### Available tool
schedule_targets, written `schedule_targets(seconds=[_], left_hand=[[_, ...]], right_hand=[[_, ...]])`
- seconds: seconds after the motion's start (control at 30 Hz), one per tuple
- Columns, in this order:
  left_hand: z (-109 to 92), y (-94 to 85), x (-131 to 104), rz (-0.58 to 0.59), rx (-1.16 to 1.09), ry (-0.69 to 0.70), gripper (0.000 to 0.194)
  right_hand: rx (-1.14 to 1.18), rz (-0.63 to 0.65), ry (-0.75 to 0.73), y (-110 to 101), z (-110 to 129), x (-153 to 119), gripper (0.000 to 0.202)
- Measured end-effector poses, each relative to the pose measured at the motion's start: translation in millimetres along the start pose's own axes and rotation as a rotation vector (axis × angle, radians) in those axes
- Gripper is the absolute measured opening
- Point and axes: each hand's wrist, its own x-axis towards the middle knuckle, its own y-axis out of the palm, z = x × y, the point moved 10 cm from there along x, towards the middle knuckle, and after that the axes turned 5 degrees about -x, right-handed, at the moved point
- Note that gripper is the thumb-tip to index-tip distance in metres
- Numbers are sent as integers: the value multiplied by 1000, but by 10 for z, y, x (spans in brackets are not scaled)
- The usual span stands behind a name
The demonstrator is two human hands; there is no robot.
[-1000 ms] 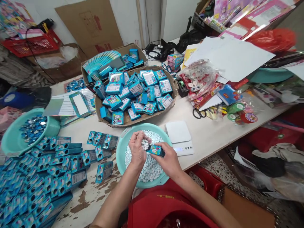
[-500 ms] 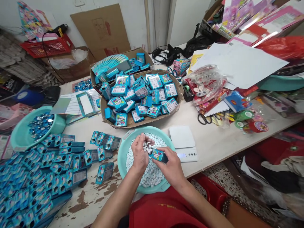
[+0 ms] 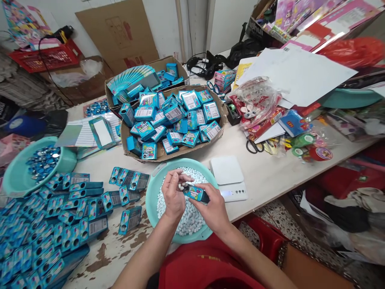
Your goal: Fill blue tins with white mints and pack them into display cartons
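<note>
Near edge of the table [image 3: 264, 176]: green basin [image 3: 151, 204] of white pieces [image 3: 192, 224], both of the person's hands above it. Left hand [image 3: 173, 196] cupped, fingers curled around a few of the pieces; right hand [image 3: 214, 206] clamped on a blue box [image 3: 195, 193], thumb one side, fingers the other. Box held tilted over the basin, far end at the left hand's fingertips; whether opening and palm touch, can't tell. Step in hand looks like feeding pieces from palm into box. Next move calls for opening lined up with the palm, box steady, left fingers nudging the pieces in; strays should drop back in the basin. Around: open-holed boxes [image 3: 33, 241] packed over the near left corner, a few loose ones [image 3: 129, 220] between them and the basin, so a leftward swing could knock those. Scale [image 3: 227, 170] just right of the basin, close to the right wrist's side. Left edge: bowl [image 3: 12, 180] of shiny blue bits. Farther: carton [image 3: 192, 149] heaped with boxes right behind the basin, limiting forward reach; scissors [image 3: 255, 147] and plastic bag [image 3: 255, 100] toward the right, headphones [image 3: 207, 66] near the far edge.
</note>
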Motion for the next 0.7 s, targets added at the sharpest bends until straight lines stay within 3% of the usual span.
schedule_targets(seconds=[0.13,0.33,0.5,0.6,0.7], left_hand=[[-54,22,-24,28,-15,51,21],[-89,157,-76,186,6,101,22],[-91,-17,0,122,134,170,24],[82,75,-104,298,450,125,36],[193,221,-350,514,749,177,46]], right_hand=[[40,-9,5,4,-23,-1,27],[57,-32,3,-18,-70,-4,30],[129,-8,25,6,-131,-10,31],[155,-20,77,14,-192,0,30],[191,-12,127,47,-272,1,27]])
